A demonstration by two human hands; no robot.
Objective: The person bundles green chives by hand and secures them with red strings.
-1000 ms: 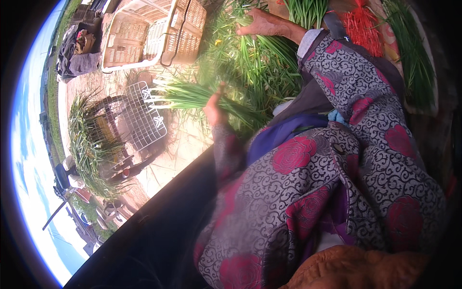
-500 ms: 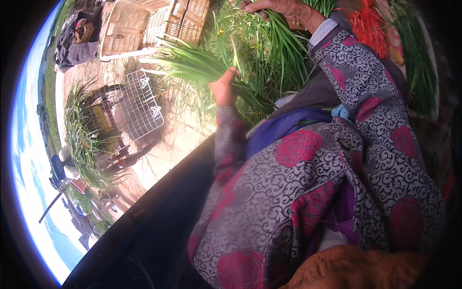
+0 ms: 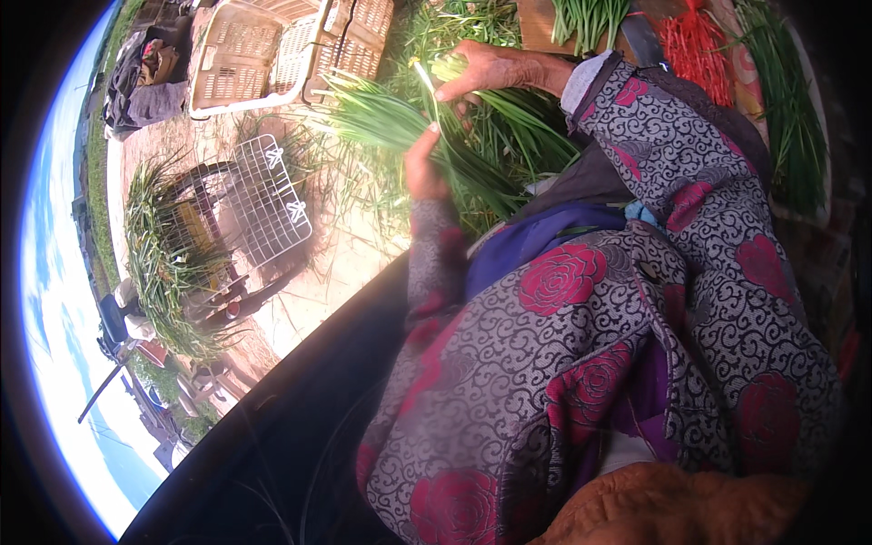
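My left hand [image 3: 424, 165] is closed around a bunch of long green leafy stalks [image 3: 368, 118], their pale ends pointing up and left. Just above it, my right hand [image 3: 490, 71] grips a second bunch of green stalks [image 3: 531, 118], thumb reaching down toward a pale stalk [image 3: 423, 84] at the left bunch. The two bunches lie close together over a pile of loose cut greens [image 3: 445, 27]. Part of the right fingers is hidden among the leaves.
A white plastic crate [image 3: 236, 77] is at top left, dark clothing [image 3: 136, 95] beside it. Below are a wire rack [image 3: 263, 195] and grass-covered basket [image 3: 159, 245]. At top right are a wooden board [image 3: 536, 23], blade [image 3: 640, 41], red plastic ties [image 3: 695, 59] and more greens [image 3: 777, 100].
My left hand has risen and shifted right with its bunch since a second ago. My right hand went up, then came down and left beside the left bunch.
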